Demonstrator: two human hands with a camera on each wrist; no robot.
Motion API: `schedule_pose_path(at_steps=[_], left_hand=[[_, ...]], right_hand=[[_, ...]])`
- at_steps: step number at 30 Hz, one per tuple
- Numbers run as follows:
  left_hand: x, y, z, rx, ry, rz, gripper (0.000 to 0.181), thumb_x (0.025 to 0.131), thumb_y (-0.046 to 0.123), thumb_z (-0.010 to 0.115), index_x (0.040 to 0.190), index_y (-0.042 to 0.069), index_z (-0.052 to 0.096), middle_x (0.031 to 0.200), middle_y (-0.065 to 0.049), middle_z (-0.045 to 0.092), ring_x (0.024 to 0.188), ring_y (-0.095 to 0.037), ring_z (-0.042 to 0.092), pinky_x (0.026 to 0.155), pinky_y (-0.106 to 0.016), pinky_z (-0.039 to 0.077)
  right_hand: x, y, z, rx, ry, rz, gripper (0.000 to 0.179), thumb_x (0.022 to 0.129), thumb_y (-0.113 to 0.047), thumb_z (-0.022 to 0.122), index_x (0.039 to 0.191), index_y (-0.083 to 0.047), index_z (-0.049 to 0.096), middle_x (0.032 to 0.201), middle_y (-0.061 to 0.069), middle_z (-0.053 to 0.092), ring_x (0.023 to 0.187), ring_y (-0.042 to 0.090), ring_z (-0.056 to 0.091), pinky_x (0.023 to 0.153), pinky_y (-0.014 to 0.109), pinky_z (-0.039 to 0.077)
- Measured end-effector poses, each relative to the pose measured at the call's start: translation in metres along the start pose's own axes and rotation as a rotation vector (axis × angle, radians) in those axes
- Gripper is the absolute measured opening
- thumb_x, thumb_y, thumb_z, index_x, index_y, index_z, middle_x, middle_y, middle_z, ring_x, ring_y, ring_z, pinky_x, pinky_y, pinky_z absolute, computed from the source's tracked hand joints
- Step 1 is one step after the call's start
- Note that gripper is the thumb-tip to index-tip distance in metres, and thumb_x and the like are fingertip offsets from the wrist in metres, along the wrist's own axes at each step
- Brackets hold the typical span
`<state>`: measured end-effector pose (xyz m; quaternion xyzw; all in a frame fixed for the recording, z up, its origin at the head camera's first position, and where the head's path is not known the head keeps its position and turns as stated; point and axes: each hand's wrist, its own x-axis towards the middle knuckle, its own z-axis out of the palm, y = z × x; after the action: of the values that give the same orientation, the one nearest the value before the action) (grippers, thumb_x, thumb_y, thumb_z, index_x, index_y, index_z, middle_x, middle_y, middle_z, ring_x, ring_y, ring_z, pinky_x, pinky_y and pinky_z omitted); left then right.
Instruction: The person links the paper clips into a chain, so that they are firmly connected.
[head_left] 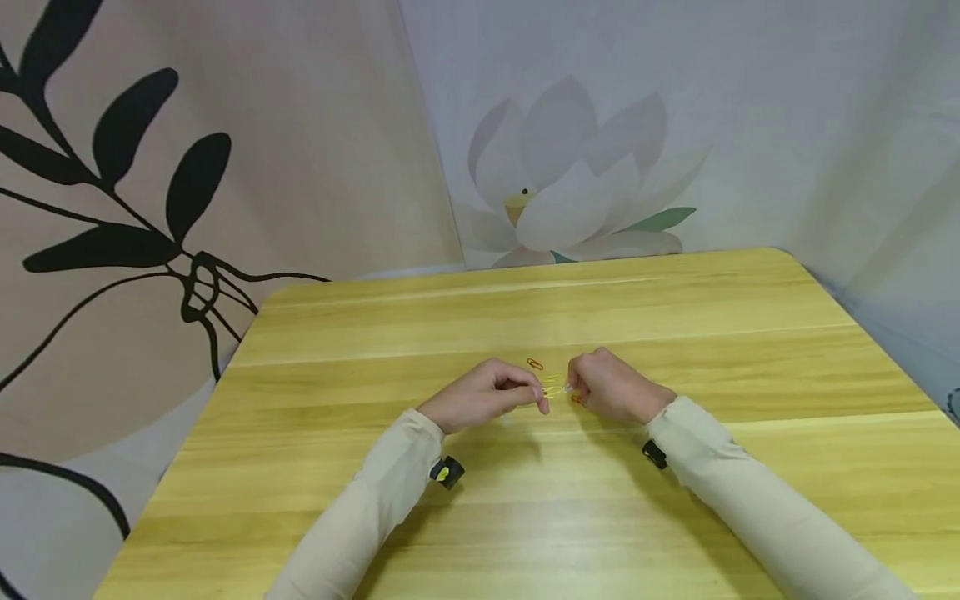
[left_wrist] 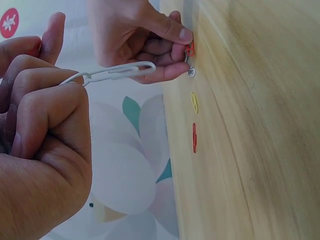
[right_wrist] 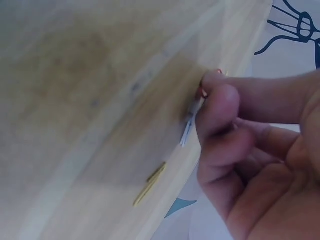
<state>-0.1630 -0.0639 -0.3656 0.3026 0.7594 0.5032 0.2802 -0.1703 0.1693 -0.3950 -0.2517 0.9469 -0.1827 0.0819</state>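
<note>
Thumb and fingertips of my left hand (head_left: 491, 393) pinch a pale paper clip. In the left wrist view, a white paper clip (left_wrist: 117, 72) sticks out past those fingers, linked to another wire loop that runs into the grip. Across from it, my right hand (head_left: 615, 385) is down at the tabletop, fingers curled, with a red paper clip (left_wrist: 190, 50) at its thumb and fingertips. Right beside those fingertips is a white paper clip (right_wrist: 187, 131), partly covered. The fingers hide much of the red clip.
A yellow paper clip (right_wrist: 150, 185) and another red paper clip (head_left: 535, 364) lie in a row on the wooden table (head_left: 480, 517). Behind the far table edge hangs a curtain (head_left: 337, 150) printed with leaves and a flower.
</note>
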Motion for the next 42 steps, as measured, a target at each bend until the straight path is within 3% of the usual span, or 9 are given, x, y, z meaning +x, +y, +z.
schedule_pose_path(at_steps=[4,8,15,21,25,28,36,42], left_hand=[[0.000,0.003,0.000,0.007,0.001,0.007,0.027,0.105,0.017,0.052,0.099,0.004,0.074,0.079,0.006,0.061,0.055,-0.009,0.029,0.053,-0.021,0.031],[0.001,0.002,0.000,0.004,-0.003,0.008,0.027,0.105,0.017,0.052,0.099,0.003,0.074,0.073,0.006,0.056,0.053,-0.009,0.028,0.053,-0.021,0.031],[0.001,0.001,0.000,-0.038,0.013,-0.027,0.030,0.104,0.015,0.048,0.097,-0.001,0.071,0.074,0.005,0.060,0.052,-0.009,0.029,0.052,-0.022,0.031],[0.000,0.002,0.001,-0.113,0.020,-0.049,0.029,0.105,0.011,0.046,0.092,-0.003,0.067,0.082,0.002,0.063,0.057,-0.010,0.037,0.057,-0.026,0.034],[0.000,0.002,0.001,-0.119,0.021,-0.042,0.029,0.106,0.011,0.046,0.091,-0.005,0.066,0.080,0.002,0.062,0.060,-0.011,0.040,0.059,-0.025,0.035],[0.000,0.002,0.001,-0.121,0.028,-0.035,0.029,0.105,0.010,0.046,0.090,-0.005,0.065,0.079,0.002,0.061,0.061,-0.011,0.041,0.059,-0.023,0.036],[0.003,-0.001,0.004,-0.074,0.027,-0.035,0.030,0.104,0.011,0.044,0.092,-0.001,0.069,0.075,0.003,0.059,0.057,-0.010,0.035,0.057,-0.021,0.034],[0.002,-0.003,0.003,-0.012,0.030,-0.038,0.031,0.103,0.014,0.046,0.094,0.002,0.073,0.059,0.007,0.046,0.049,-0.010,0.025,0.053,-0.023,0.030]], right_hand=[[-0.001,0.001,0.000,-0.008,0.031,-0.035,0.013,0.083,0.009,0.069,0.082,-0.004,0.073,0.085,0.008,0.075,0.058,0.007,0.050,0.061,0.020,0.051],[-0.001,0.002,0.001,-0.017,0.029,-0.040,0.020,0.084,0.005,0.070,0.070,-0.009,0.070,0.073,0.002,0.070,0.056,0.007,0.049,0.054,0.018,0.044],[0.002,0.002,0.000,-0.046,-0.025,-0.012,0.028,0.086,0.002,0.070,0.067,-0.014,0.059,0.065,-0.003,0.055,0.063,0.010,0.048,0.058,0.021,0.039],[-0.001,-0.004,0.000,-0.064,0.000,0.017,0.025,0.086,-0.003,0.073,0.069,-0.015,0.060,0.067,-0.003,0.057,0.061,0.011,0.047,0.055,0.021,0.037],[-0.006,-0.006,0.001,0.004,0.028,0.046,0.013,0.084,0.001,0.072,0.082,-0.011,0.066,0.066,-0.003,0.060,0.056,0.008,0.045,0.051,0.020,0.035],[-0.010,-0.007,0.001,0.073,0.057,0.032,0.016,0.083,0.005,0.069,0.089,-0.009,0.067,0.060,-0.004,0.060,0.052,0.005,0.044,0.052,0.020,0.036],[-0.020,-0.011,-0.005,0.176,0.152,-0.064,0.014,0.084,0.003,0.070,0.091,-0.009,0.068,0.063,0.000,0.067,0.051,0.002,0.053,0.054,0.020,0.045],[-0.026,-0.021,-0.010,0.393,0.122,-0.061,0.009,0.090,0.000,0.069,0.096,-0.005,0.066,0.074,0.010,0.074,0.048,0.021,0.063,0.052,0.025,0.052]])
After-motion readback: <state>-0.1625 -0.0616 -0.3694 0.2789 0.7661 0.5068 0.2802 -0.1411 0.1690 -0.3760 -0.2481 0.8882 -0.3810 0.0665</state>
